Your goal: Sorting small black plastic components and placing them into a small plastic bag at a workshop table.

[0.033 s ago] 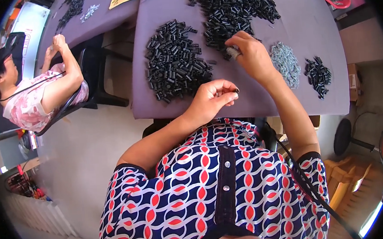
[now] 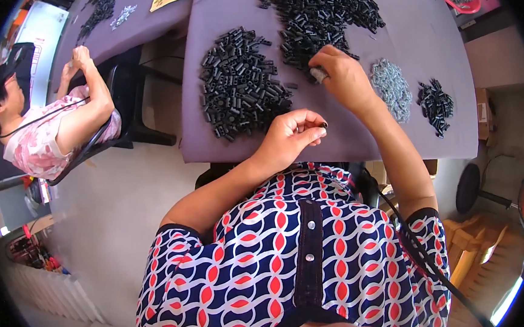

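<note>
My left hand is above the table's near edge, thumb and forefinger pinched on a small black piece. Only the tip of that piece shows. Farther forward, my right hand reaches down to the near end of a large heap of black tube-like pieces. Its fingers are curled, and a greyish-white patch shows at the fingertips; whether this is a wrapping or something held I cannot tell. Left of my hands lies another pile of short black tubes.
To the right are a pile of small silvery pieces and a smaller pile of black pieces. All lie on a purple-grey covered table. At the left, a co-worker sits on a black chair at another table.
</note>
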`<state>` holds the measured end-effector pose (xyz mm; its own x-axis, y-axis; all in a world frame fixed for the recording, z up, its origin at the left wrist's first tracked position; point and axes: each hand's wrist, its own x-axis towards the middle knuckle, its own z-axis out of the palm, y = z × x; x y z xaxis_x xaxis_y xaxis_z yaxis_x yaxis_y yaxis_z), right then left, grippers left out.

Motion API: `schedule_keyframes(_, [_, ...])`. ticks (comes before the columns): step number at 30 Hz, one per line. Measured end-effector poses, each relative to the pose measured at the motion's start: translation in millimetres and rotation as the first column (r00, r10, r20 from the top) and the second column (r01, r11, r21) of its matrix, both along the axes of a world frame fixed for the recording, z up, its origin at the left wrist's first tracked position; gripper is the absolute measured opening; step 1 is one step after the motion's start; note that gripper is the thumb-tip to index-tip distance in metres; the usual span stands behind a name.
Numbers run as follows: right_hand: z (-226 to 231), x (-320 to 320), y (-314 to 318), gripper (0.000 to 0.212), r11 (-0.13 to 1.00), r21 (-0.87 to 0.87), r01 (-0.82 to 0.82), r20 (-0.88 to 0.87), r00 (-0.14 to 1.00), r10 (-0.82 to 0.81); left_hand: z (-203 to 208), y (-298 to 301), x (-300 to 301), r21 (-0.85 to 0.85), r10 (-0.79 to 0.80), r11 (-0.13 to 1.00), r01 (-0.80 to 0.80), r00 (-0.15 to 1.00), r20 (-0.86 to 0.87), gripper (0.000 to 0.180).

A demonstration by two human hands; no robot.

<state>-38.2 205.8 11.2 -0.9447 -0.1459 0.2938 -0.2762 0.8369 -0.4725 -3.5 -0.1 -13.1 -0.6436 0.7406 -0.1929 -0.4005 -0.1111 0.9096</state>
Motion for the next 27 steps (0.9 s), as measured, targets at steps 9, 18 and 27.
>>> schedule_keyframes(9, [4.4,0.7,12.7,0.025,0.995,-0.095,0.041,0.071,0.997,-0.034,-2.2,-4.8,-8.1,-0.005,0.011,1.0,-0.011,1.0,-0.025,0.013])
schedule_keyframes(18, [3.8,-19.1,2.5,0.023,0.982,0.148,0.113,0.111,0.985,-0.13,-0.2,-4.6,-6.8,-0.032,0.02,0.999,-0.021,1.0,-0.023,0.014])
schedule_keyframes(27, [29.3,37.6,5.7,0.016,0.94,-0.243,0.241,0.39,0.911,-0.132,-3.8,-5.0,-4.2,-0.038,0.04,0.998,-0.042,0.998,-0.058,0.014])
